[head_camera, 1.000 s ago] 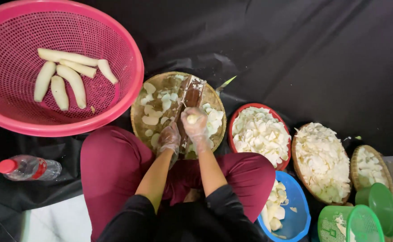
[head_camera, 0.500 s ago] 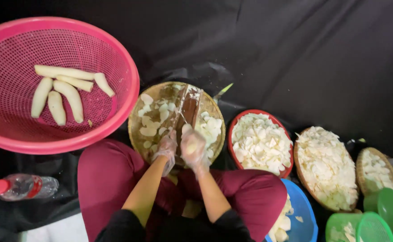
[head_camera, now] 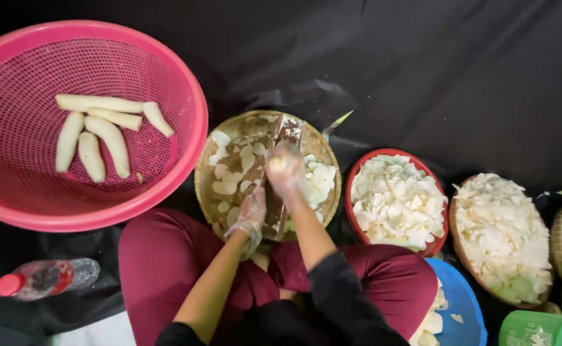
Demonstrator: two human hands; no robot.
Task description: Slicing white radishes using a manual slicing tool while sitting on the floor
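Root piece (head_camera: pixel 279 164) sitting on slicer board (head_camera: pixel 281 182), inside woven tray (head_camera: pixel 211 168), between knees. Slicing step underway, judging by thin white slices (head_camera: pixel 229 173) piling up in tray both sides of board.

Right hand (head_camera: pixel 286 172), gloved, curled tight over root piece, pressing it down onto board near upper end. Blurred, so exact finger wrap not readable, but clearly closed on it.

Left hand (head_camera: pixel 250 216), gloved, gripping lower end of slicer, fingers wrapped round edge, bracing it vs tray rim.

Nxt move, as judgement: stroking along board w/ steady downward pressure, keeping fingertips clear of blade as piece gets short; left bracing hard so board isn't skidding. Piece looking small already, so prob swapping soon for fresh root.

Supply: five peeled whole roots (head_camera: pixel 98 131) lying in pink basket (head_camera: pixel 184 83), upper left, well apart from tray. Reaching there needing right hand freed.

Output side: red bowl (head_camera: pixel 356 176) just beside tray, heaped w/ slices; another woven tray (head_camera: pixel 460 243) further right, also heaped. Blue bowl (head_camera: pixel 463 307) near right knee, partly hidden. Water bottle (head_camera: pixel 40 280) lying lower left.
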